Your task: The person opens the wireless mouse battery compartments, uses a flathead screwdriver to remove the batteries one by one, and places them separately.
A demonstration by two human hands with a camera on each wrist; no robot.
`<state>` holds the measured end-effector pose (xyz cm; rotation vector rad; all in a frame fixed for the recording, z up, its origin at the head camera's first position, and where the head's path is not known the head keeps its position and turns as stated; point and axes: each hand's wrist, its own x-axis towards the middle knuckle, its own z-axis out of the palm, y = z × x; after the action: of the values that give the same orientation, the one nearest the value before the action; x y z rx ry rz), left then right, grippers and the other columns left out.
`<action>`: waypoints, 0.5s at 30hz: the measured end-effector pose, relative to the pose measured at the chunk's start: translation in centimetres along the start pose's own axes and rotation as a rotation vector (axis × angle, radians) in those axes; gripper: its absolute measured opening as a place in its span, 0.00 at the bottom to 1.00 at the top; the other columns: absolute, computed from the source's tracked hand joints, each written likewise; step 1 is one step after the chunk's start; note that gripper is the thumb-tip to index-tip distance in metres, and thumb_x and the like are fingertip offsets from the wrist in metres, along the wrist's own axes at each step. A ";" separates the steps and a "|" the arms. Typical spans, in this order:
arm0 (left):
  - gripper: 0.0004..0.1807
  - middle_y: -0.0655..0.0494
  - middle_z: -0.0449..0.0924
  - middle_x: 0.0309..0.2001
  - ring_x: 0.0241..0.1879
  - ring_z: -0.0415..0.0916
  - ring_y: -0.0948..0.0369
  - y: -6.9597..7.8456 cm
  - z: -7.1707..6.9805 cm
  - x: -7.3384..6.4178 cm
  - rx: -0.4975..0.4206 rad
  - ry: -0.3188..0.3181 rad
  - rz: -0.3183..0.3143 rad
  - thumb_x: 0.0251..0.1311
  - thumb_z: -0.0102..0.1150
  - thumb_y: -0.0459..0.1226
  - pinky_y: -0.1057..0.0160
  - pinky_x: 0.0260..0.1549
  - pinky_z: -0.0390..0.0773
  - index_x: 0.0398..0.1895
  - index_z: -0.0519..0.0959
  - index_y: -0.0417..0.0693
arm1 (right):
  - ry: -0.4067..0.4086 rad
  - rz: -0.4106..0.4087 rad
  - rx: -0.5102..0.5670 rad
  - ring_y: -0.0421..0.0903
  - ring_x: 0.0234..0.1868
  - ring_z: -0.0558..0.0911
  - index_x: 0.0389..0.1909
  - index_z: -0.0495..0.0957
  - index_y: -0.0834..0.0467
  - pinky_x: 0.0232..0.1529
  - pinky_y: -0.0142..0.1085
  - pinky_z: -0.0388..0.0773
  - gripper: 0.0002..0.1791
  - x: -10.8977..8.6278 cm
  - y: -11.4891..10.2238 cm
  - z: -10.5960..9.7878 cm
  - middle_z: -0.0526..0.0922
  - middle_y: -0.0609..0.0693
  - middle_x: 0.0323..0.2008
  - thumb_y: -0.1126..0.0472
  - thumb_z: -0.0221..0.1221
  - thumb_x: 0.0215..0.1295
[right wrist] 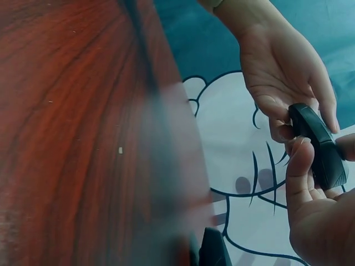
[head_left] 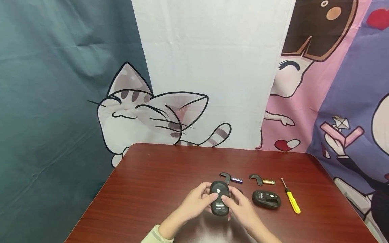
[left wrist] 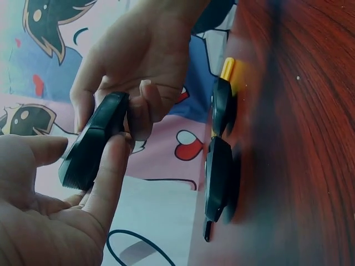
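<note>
Between both hands a black computer mouse [head_left: 219, 206] is held above the table, its labelled underside turned up to the head view. My left hand [head_left: 195, 201] grips its left side, with the thumb on the underside. From the right side my right hand [head_left: 242, 206] grips it the same way; the left wrist view shows fingers of both hands around the mouse [left wrist: 94, 141]. Another black mouse [head_left: 266, 199] lies underside up to the right, a battery slot exposed. Behind my right hand a dark object is mostly hidden; the left wrist view shows a mouse [left wrist: 218, 177] there.
Farther back lie two black curved covers, a left one [head_left: 226, 177] beside a blue-purple battery [head_left: 237, 180] and a right one [head_left: 256, 179] beside a gold battery [head_left: 268, 182]. A yellow-handled screwdriver [head_left: 293, 201] rests at the right of the brown table [head_left: 146, 179]. A printed curtain [head_left: 212, 67] hangs behind.
</note>
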<state>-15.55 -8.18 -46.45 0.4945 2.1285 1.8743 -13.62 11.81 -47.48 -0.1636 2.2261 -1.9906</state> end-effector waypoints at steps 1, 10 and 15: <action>0.23 0.52 0.82 0.42 0.34 0.84 0.61 0.0 0.1 0.1 0.009 0.000 0.003 0.71 0.59 0.44 0.63 0.30 0.89 0.62 0.73 0.41 | 0.003 0.001 0.004 0.45 0.22 0.78 0.61 0.74 0.62 0.20 0.42 0.83 0.23 -0.2 0.1 -0.1 0.82 0.57 0.42 0.55 0.62 0.71; 0.19 0.61 0.82 0.38 0.35 0.79 0.68 0.0 0.9 0.9 0.227 0.037 0.086 0.73 0.53 0.48 0.67 0.37 0.82 0.60 0.77 0.50 | -0.009 0.038 0.063 0.44 0.23 0.78 0.58 0.71 0.66 0.19 0.36 0.82 0.23 -1.0 0.7 -0.6 0.80 0.57 0.39 0.55 0.61 0.71; 0.17 0.64 0.82 0.35 0.36 0.78 0.68 0.0 1.4 1.3 0.309 0.075 0.102 0.74 0.52 0.49 0.67 0.39 0.78 0.55 0.81 0.52 | -0.003 0.044 0.069 0.44 0.22 0.78 0.57 0.71 0.67 0.18 0.38 0.82 0.22 -1.3 1.0 -0.6 0.80 0.57 0.38 0.56 0.60 0.72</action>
<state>-16.12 -6.38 -46.61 0.6149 2.5025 1.6419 -12.43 12.76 -48.37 -0.1079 2.1361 -2.0397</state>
